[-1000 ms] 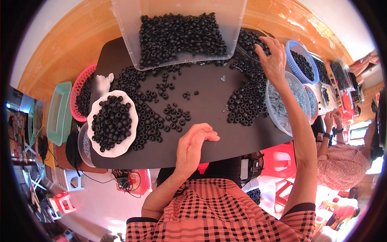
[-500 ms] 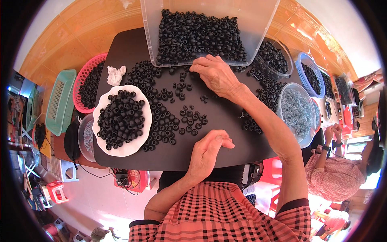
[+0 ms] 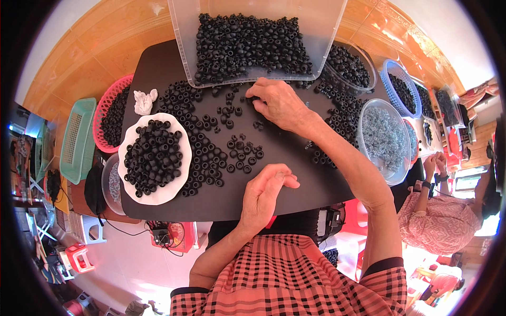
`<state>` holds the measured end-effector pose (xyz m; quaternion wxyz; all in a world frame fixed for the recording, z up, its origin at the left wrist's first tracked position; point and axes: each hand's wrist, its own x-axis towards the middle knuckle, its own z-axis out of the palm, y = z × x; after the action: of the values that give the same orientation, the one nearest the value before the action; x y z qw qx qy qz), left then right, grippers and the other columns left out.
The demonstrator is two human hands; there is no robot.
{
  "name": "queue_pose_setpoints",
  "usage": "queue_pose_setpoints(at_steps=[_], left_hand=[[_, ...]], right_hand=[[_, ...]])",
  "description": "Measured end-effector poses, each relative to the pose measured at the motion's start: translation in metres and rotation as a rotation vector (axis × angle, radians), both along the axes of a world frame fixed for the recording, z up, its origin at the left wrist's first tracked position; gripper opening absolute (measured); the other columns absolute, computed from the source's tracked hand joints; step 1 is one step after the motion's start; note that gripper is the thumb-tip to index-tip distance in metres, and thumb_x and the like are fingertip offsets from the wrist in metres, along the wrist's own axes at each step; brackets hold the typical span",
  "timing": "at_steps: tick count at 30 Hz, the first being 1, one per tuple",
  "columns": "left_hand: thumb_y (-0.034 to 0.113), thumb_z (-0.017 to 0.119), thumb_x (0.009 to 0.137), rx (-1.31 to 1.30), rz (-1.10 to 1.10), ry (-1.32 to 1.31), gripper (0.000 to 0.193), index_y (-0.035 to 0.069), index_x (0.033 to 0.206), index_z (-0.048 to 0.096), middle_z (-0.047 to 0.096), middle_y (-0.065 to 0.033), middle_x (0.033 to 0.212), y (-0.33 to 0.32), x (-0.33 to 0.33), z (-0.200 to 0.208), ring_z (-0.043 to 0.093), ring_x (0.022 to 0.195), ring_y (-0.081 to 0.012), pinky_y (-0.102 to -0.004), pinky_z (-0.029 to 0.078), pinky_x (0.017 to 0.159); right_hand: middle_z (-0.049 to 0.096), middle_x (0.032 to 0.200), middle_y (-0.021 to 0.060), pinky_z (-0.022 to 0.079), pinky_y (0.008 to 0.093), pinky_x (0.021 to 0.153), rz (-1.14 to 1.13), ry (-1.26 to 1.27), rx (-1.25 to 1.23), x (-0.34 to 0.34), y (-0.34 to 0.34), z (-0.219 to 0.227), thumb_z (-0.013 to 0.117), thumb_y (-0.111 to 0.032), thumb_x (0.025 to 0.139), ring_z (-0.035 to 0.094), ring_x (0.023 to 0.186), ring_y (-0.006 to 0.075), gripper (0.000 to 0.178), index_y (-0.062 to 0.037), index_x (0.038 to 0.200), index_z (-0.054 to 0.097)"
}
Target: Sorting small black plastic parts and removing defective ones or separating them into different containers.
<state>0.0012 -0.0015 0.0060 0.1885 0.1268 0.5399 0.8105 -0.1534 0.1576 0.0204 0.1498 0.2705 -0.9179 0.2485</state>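
Small round black plastic parts with holes (image 3: 208,163) lie scattered across the dark tabletop (image 3: 311,187), with a heap of them on a white scalloped plate (image 3: 185,158) at the left. Just in front of a large clear bin (image 3: 184,66), my right hand (image 3: 282,105) reaches down, fingers bent and pinched at one black part (image 3: 253,99). Near the table's front edge, my left hand (image 3: 264,192) hovers with fingers curled and thumb pressed against them; whatever is inside is hidden. Several loose parts (image 3: 243,152) sit between the hands and the plate.
The bin leans at the back, full of black pieces. At the right stand a clear tub of pale springs (image 3: 385,139) and a blue basket (image 3: 387,89). A pink basket (image 3: 100,126), green basket (image 3: 76,142) and crumpled tissue (image 3: 144,102) are left. Another person (image 3: 437,218) sits far right.
My right hand has come slightly nearer, its fingertips now at a black part in front of the bin. The left hand stays curled in nearly the same place. The view has shifted a little.
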Motion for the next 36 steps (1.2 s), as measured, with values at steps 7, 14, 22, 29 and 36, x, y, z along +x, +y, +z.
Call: queue_pose_setpoints(at_steps=[7, 14, 22, 29, 36], left_hand=[[0.014, 0.047, 0.099, 0.055, 0.068, -0.117, 0.02, -0.003, 0.106, 0.056, 0.067, -0.0148, 0.086, 0.0, -0.001, -0.002, 0.063, 0.09, -0.0197, -0.0341, 0.049, 0.088], [0.011, 0.053, 0.097, 0.188, 0.124, -0.158, 0.022, -0.004, 0.112, 0.056, 0.066, -0.0119, 0.096, -0.015, -0.019, 0.008, 0.062, 0.091, -0.0182, -0.0331, 0.049, 0.088], [0.006, 0.058, 0.094, 0.134, 0.025, -0.224, 0.019, -0.005, 0.11, 0.061, 0.065, -0.0075, 0.097, -0.016, -0.019, 0.007, 0.063, 0.088, -0.0131, -0.0257, 0.05, 0.082], [0.003, 0.058, 0.093, 0.104, 0.035, -0.234, 0.019, -0.004, 0.11, 0.061, 0.066, -0.0065, 0.096, -0.012, -0.019, 0.005, 0.063, 0.087, -0.0125, -0.024, 0.05, 0.082], [0.002, 0.058, 0.092, 0.003, 0.023, -0.163, 0.015, -0.002, 0.107, 0.061, 0.066, -0.0038, 0.091, -0.011, -0.017, 0.008, 0.062, 0.084, -0.0084, -0.0216, 0.049, 0.078]], right_hand=[[0.062, 0.086, 0.0129, 0.051, 0.0418, 0.071, -0.053, -0.071, -0.204, 0.05, 0.006, 0.027, 0.066, -0.003, 0.073, 0.063, 0.077, 0.0313, 0.024, -0.0071, 0.097, 0.065], [0.062, 0.084, 0.0099, 0.053, 0.0343, 0.065, 0.053, -0.196, -0.445, 0.129, -0.001, 0.044, 0.065, 0.002, 0.073, 0.064, 0.073, 0.0247, 0.022, -0.0032, 0.093, 0.057], [0.066, 0.087, 0.0076, 0.054, 0.0288, 0.067, 0.068, -0.303, -0.673, 0.147, 0.006, 0.037, 0.066, 0.003, 0.078, 0.067, 0.076, 0.019, 0.012, -0.0027, 0.088, 0.066], [0.066, 0.085, 0.0089, 0.054, 0.0282, 0.063, 0.016, -0.289, -0.591, 0.151, 0.008, 0.033, 0.067, 0.001, 0.079, 0.067, 0.07, 0.0184, 0.012, -0.0015, 0.09, 0.066], [0.065, 0.078, 0.008, 0.054, 0.029, 0.061, -0.037, -0.35, -0.563, 0.153, 0.011, 0.035, 0.068, -0.002, 0.078, 0.067, 0.067, 0.018, 0.01, -0.0002, 0.084, 0.061]])
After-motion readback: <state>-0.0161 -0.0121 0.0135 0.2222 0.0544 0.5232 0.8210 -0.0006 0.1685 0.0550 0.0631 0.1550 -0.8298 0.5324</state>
